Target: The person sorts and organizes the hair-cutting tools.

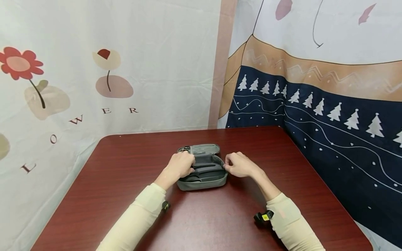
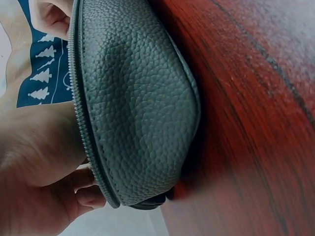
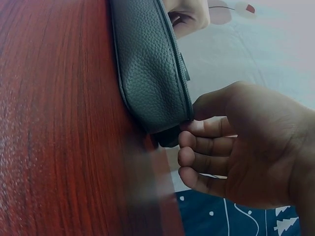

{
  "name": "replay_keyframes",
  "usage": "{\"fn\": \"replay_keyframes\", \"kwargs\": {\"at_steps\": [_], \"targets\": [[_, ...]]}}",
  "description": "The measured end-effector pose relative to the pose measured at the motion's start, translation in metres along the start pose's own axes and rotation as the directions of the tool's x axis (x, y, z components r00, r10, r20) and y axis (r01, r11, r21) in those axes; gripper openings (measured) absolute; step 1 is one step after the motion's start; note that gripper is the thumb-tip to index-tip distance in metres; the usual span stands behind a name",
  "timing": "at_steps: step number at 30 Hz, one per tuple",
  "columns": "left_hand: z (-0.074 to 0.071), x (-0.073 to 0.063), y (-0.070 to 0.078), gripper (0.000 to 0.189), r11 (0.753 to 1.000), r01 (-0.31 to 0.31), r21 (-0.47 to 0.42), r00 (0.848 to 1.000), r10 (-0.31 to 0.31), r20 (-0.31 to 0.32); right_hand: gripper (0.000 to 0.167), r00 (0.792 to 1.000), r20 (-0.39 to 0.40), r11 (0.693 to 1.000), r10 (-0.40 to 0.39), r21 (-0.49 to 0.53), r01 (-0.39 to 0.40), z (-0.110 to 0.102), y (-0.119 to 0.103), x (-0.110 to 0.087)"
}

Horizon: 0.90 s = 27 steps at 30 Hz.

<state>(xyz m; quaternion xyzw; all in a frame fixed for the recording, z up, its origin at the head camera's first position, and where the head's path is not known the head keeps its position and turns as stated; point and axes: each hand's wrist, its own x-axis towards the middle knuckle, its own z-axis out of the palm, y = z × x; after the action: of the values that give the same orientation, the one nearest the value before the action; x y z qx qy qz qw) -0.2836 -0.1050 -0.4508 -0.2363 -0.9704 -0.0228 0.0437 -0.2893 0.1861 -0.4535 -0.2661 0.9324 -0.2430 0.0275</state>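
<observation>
A grey-green leather-textured zip case (image 1: pixel 202 184) lies unzipped on the table, its lid (image 1: pixel 204 149) folded back. Small slim items (image 1: pixel 186 149) sit at the lid's left end, too small to identify. Dark, elongated shapes fill the base. At the case's left side is my left hand (image 1: pixel 179 164), thumb over the rim and fingers curled by the far left corner; the thumb tip is hidden in the left wrist view. My right hand (image 1: pixel 241 164) pinches the right rim between thumb and index finger, the other fingers (image 3: pixel 206 146) loosely curled beside it.
The case stands on a reddish-brown table (image 1: pixel 125 188) with rounded corners. A pale printed cloth (image 1: pixel 163 69) hangs behind it, and a navy cloth with white trees (image 1: pixel 333 139) hangs along the right side. Each forearm carries a black wrist camera (image 1: pixel 263 218) on its sleeve.
</observation>
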Motion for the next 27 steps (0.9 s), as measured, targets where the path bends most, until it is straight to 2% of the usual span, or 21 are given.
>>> {"fn": "replay_keyframes", "kwargs": {"at_steps": [18,19,25,27], "targets": [[0.005,0.005,-0.001,0.011,1.000,-0.020,0.006,1.000,0.020,-0.005,0.020,1.000,-0.017,1.000,-0.016,-0.006,0.016,0.001,0.004,0.000],[0.008,0.007,-0.004,0.011,1.000,-0.025,0.006,1.000,0.025,-0.005,0.020,1.000,-0.015,1.000,-0.013,-0.005,0.012,0.001,0.004,0.000],[0.058,0.030,-0.035,0.014,0.997,-0.071,0.033,0.996,0.072,-0.046,0.021,1.000,-0.015,1.000,-0.014,-0.003,0.013,0.000,0.003,-0.001],[0.063,0.033,-0.039,0.014,0.997,-0.078,0.024,0.996,0.079,-0.046,0.021,1.000,-0.015,1.000,-0.015,0.000,0.015,0.000,0.003,-0.001]]}}
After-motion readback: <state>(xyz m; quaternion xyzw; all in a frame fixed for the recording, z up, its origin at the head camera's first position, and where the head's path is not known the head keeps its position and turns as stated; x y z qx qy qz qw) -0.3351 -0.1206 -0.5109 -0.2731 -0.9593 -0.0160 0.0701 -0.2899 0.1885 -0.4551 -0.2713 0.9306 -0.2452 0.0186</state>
